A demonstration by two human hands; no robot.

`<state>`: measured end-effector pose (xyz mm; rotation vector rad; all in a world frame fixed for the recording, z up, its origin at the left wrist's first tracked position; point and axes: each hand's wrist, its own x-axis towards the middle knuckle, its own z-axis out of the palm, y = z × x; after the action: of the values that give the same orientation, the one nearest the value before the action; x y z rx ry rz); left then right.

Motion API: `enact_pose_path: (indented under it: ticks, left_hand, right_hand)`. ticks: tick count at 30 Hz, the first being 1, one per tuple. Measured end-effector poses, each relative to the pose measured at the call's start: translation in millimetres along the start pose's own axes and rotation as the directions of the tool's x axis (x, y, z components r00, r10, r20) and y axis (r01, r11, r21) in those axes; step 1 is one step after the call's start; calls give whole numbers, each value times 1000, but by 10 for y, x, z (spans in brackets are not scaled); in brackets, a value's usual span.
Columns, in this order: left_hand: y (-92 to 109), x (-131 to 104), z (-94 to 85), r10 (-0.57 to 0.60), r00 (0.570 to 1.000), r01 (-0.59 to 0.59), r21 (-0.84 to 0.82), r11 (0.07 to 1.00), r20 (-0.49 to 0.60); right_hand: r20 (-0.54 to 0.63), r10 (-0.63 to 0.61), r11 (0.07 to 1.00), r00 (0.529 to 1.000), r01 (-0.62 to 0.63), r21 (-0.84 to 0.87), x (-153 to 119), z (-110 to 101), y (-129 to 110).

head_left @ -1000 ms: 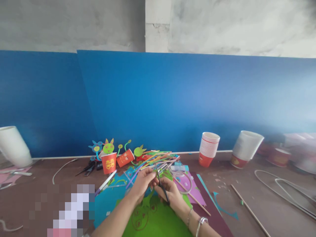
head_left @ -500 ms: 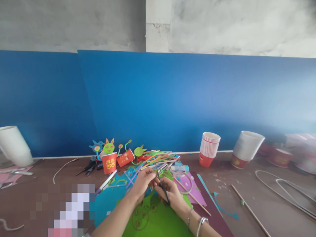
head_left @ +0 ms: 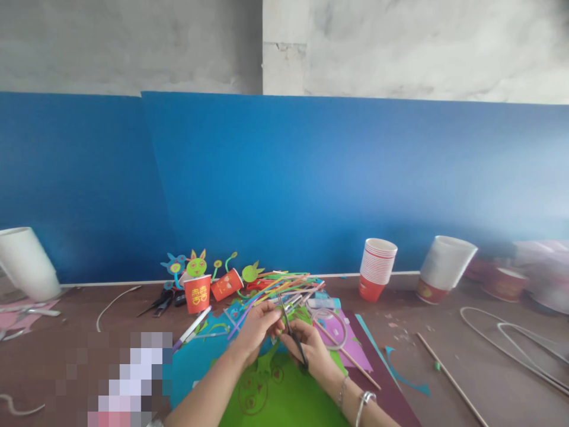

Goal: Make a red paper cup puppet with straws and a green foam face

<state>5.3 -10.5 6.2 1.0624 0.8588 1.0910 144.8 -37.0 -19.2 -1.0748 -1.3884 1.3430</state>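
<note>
My right hand (head_left: pixel 309 350) is closed round the handles of dark-handled scissors (head_left: pixel 291 335), whose blades point away from me. Beside the blades, my left hand (head_left: pixel 258 329) is pinched, its fingertips near my right fingers. What it pinches is too small and covered to make out. Under both hands lies a green paper sheet (head_left: pixel 293 397) with a round face and small shapes drawn on it, and a cut-out edge near its top. A blue sheet (head_left: pixel 186 385) shows to the left of it.
Colourful pipe cleaners (head_left: pixel 284 284) are heaped behind my hands. A red paper cup (head_left: pixel 198 295) with a green cut-out stands at back left. Stacked cups (head_left: pixel 377 267) stand at back right. A roll of tape (head_left: pixel 329 329) and a stick (head_left: pixel 448 376) lie to the right.
</note>
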Motion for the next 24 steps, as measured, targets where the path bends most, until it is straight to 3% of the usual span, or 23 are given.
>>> enact_pose_path:
  ticks: [24]
  left_hand:
    - [3, -1, 9, -20, 999, 20, 6, 1000, -29]
  right_hand:
    - [-16, 7, 1000, 1000, -7, -11, -1, -7, 2]
